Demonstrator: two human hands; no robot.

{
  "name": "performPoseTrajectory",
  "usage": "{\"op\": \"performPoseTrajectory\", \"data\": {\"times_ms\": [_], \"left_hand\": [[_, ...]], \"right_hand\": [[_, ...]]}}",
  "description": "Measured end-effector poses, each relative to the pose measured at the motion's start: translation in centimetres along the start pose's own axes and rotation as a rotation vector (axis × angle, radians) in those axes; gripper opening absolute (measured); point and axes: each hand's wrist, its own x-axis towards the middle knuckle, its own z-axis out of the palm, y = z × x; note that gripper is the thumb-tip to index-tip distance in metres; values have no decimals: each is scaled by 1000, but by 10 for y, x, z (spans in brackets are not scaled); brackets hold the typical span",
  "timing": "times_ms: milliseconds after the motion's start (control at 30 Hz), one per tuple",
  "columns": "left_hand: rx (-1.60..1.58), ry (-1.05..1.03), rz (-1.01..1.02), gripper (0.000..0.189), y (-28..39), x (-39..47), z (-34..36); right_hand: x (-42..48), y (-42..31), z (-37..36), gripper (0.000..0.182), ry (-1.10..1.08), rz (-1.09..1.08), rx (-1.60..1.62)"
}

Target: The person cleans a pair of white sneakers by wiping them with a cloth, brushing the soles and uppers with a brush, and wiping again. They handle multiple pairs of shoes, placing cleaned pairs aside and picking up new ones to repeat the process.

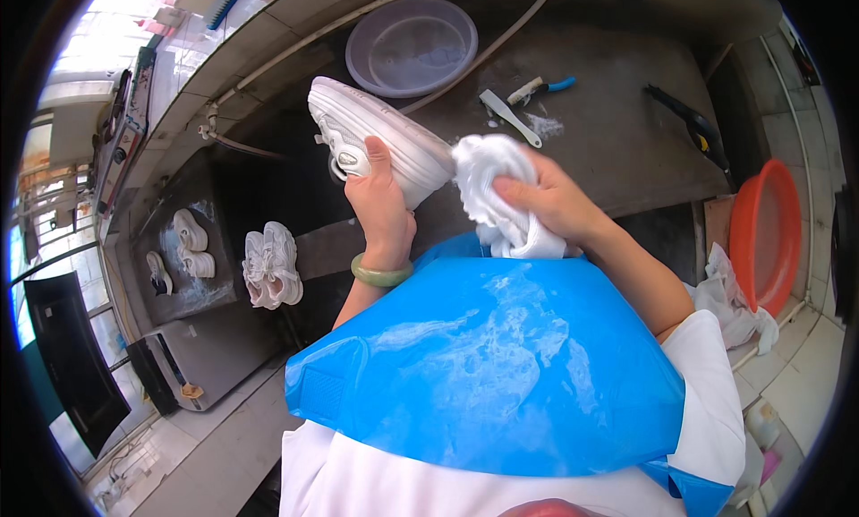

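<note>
A white chunky sneaker (402,148) is held on its side in my left hand (382,205), the thumb on its upper and a green bangle at the wrist. My right hand (553,198) grips a bunched white cloth (496,174) close by the end of the shoe; whether the two touch is unclear. Behind them on the dark counter lie a white-handled brush (510,117) and a second brush with a blue handle (560,85), beside some white residue. A blue apron (470,369) with whitish smears covers my front.
A translucent basin (411,47) and a hose (510,30) are at the back of the counter (624,148). Pairs of white shoes (273,265) stand at the left. A black tool (691,124) lies at the right, near an orange basin (775,238) and a white plastic bag (728,302).
</note>
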Motion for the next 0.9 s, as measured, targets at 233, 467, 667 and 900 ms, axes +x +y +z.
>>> {"op": "performPoseTrajectory", "data": {"times_ms": [233, 467, 667, 900], "left_hand": [[-306, -241, -313, 52, 7, -23, 4], [-426, -231, -259, 63, 63, -14, 23], [-335, -123, -158, 64, 41, -35, 47], [-456, -149, -33, 82, 52, -29, 24]], "right_hand": [[31, 1, 35, 26, 286, -1214, -1500], [26, 64, -55, 29, 458, -713, -1282], [26, -50, 52, 26, 344, -1170, -1074], [16, 7, 64, 18, 181, -1039, -1344]]}}
